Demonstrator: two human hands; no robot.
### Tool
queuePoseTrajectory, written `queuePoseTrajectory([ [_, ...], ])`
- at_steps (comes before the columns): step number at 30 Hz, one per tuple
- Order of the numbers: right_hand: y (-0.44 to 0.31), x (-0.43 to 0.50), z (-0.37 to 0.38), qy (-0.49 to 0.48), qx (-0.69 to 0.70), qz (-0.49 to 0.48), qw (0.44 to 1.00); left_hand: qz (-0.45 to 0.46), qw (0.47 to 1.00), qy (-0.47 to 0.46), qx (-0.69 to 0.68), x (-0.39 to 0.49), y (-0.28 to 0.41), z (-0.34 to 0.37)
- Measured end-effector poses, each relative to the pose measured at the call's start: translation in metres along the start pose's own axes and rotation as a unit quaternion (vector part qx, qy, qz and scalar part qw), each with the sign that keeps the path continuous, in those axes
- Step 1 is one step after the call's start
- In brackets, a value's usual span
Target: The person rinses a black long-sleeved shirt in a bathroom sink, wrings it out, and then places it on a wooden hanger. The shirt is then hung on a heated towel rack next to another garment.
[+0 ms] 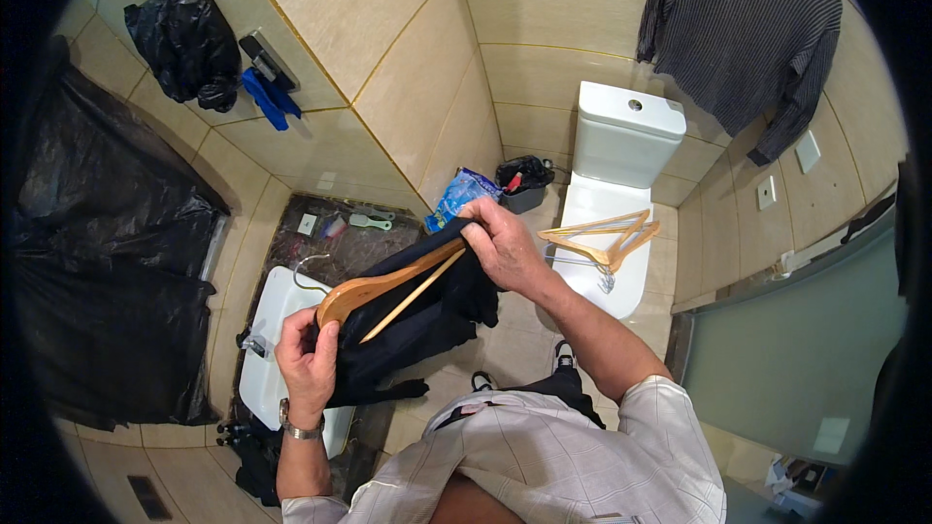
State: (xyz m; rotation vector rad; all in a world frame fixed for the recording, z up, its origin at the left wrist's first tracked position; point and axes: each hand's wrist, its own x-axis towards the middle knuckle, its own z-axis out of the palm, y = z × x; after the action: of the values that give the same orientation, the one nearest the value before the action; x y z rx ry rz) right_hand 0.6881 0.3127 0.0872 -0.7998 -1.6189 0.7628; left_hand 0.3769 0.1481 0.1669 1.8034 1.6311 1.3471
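A wooden clothes hanger (378,289) with a metal hook lies slantwise between my two hands. My left hand (306,353) pinches its broad curved part, just below the hook. At the tip of the far arm, my right hand (502,244) grips the hanger together with a bunched edge of a black garment (415,331). The cloth drapes beneath the hanger, and its thin wooden crossbar (411,296) shows in front of the fabric. What my left palm covers is hidden. Below the garment, a white washbasin (266,386) is partly covered.
Several wooden hangers (608,255) rest on the closed lid of a white toilet (630,135). A striped sweater (743,36) hangs at the upper right. Brushes (370,222) lie on the dark stone counter (349,247). A bin (524,196) and a blue bag (462,196) stand by the wall corner.
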Motion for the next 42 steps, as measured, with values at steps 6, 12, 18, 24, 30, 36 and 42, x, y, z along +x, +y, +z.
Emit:
queuePoseTrajectory([
  [6,-0.019,0.018,-0.018,-0.020,-0.027,0.002,0.999,-0.008,0.998,-0.005,0.061,0.007,-0.003,0.005],
  [12,-0.023,-0.013,-0.016,-0.038,-0.086,-0.069,0.993,-0.015,0.997,0.061,0.036,0.008,-0.016,0.006],
  [18,-0.035,-0.090,0.010,-0.119,-0.037,-0.092,0.988,-0.008,0.997,0.057,-0.047,0.008,-0.010,0.001],
  [24,-0.006,-0.086,-0.016,-0.015,-0.044,0.032,0.998,-0.016,0.998,0.045,-0.046,0.007,-0.007,-0.015],
  [30,0.033,-0.017,-0.051,0.003,-0.061,0.005,0.998,0.012,0.997,0.055,-0.056,0.009,-0.020,-0.034],
  [36,0.047,0.004,-0.053,-0.210,0.134,0.213,0.945,0.028,0.996,0.061,-0.051,0.009,-0.027,-0.050],
  [42,0.034,0.003,-0.061,-0.104,0.184,0.245,0.946,0.040,0.996,0.065,-0.043,0.004,-0.022,-0.046],
])
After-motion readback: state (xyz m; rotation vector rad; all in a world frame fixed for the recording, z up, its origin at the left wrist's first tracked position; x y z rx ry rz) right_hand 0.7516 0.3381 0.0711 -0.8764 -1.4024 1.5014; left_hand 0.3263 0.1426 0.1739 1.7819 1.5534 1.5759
